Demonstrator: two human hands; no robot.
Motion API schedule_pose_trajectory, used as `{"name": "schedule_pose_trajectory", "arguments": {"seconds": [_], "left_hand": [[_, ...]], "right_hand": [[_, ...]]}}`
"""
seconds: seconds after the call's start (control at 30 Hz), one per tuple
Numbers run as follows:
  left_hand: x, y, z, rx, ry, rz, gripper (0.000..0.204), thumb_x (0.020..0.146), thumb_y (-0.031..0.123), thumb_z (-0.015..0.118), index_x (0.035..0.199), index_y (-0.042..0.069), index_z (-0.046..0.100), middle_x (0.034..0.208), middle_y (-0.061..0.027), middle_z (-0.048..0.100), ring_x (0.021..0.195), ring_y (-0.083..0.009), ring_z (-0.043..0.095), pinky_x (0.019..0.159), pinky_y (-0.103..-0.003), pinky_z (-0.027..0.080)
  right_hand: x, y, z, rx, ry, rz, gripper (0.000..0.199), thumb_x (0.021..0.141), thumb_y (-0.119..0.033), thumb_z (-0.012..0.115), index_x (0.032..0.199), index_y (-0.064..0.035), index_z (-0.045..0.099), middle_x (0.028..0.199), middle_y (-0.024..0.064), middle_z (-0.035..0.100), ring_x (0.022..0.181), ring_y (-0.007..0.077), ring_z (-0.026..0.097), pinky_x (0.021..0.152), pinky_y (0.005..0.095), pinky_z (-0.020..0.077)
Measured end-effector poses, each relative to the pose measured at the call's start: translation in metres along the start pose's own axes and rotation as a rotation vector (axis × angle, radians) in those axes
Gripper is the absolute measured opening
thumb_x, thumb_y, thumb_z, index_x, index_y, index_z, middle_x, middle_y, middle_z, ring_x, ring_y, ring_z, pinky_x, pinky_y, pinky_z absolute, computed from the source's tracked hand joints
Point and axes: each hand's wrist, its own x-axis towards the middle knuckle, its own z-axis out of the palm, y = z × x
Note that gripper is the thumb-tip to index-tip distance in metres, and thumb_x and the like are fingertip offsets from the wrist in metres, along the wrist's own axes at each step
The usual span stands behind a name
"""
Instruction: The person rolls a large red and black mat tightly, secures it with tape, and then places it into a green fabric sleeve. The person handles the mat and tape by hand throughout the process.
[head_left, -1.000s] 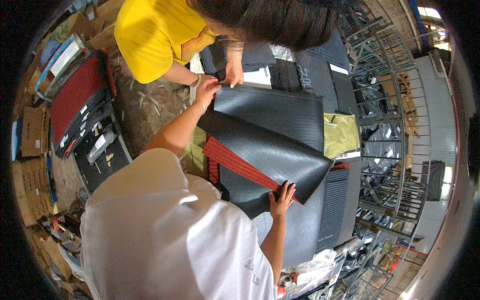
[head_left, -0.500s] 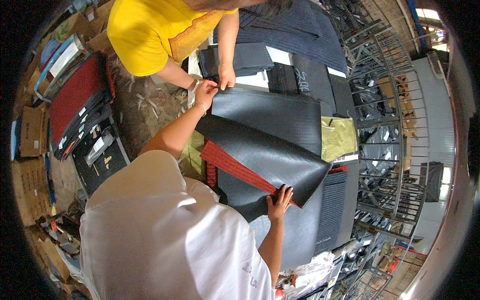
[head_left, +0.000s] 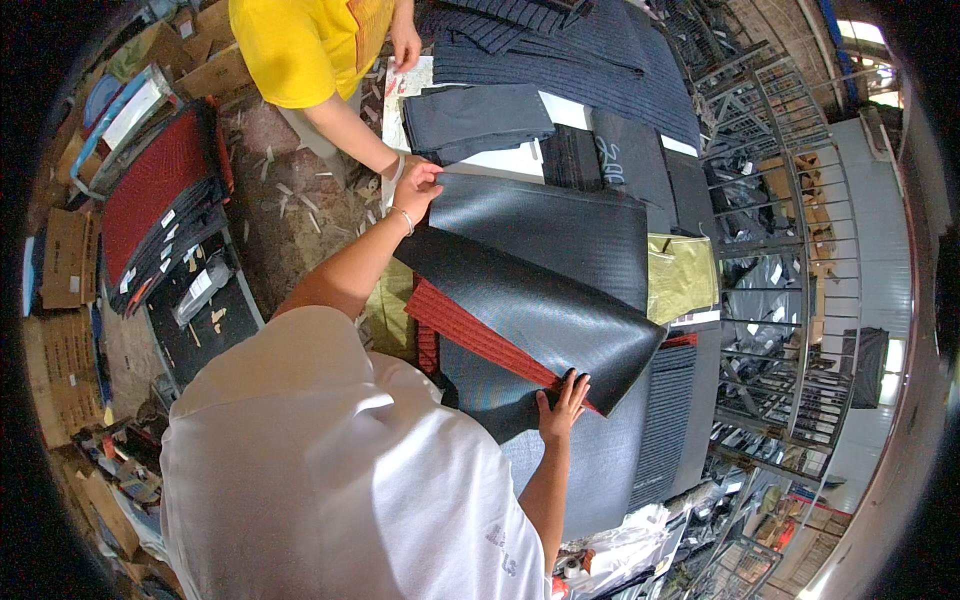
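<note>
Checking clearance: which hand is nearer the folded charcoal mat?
Left. The left hand is just below the folded charcoal mat in view, at a corner of the black sheet; the right hand is much lower, at the red ribbed strip.

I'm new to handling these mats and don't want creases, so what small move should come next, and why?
Probably slide the right hand toward the pointed right end of the folded black mat and press lightly: the fold looks raised there, the right hand rests near the red ribbed strip's lower end, and the left hand is at the mat's upper-left corner.
</note>
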Motion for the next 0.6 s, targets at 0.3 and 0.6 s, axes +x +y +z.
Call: {"name": "schedule_pose_trajectory", "arguments": {"seconds": [0.3,0.6], "left_hand": [[-0.008,0.013,0.006,-0.032,0.055,-0.018,0.024,0.088,-0.001,0.078,0.110,0.003,0.068,0.096,-0.0023,0.070,0.090,-0.0100,0.065,0.085,-0.025,0.052],[0.000,-0.016,-0.001,-0.120,0.127,-0.186,0.015,0.100,0.007,0.067,0.114,0.007,0.071,0.102,-0.0006,0.072,0.091,-0.0110,0.064,0.078,-0.030,0.053]], "right_hand": [[-0.002,-0.001,-0.002,0.010,-0.008,0.002,0.097,0.092,-0.036,0.075,0.168,-0.0269,0.016,0.175,0.0128,0.001,0.161,0.0388,0.001,0.121,0.0698,0.0111],[-0.001,0.001,0.000,0.000,0.009,-0.026,0.098,0.091,-0.039,0.075,0.168,-0.0280,0.015,0.175,0.0123,0.000,0.161,0.0393,0.001,0.120,0.0712,0.0111]]}}
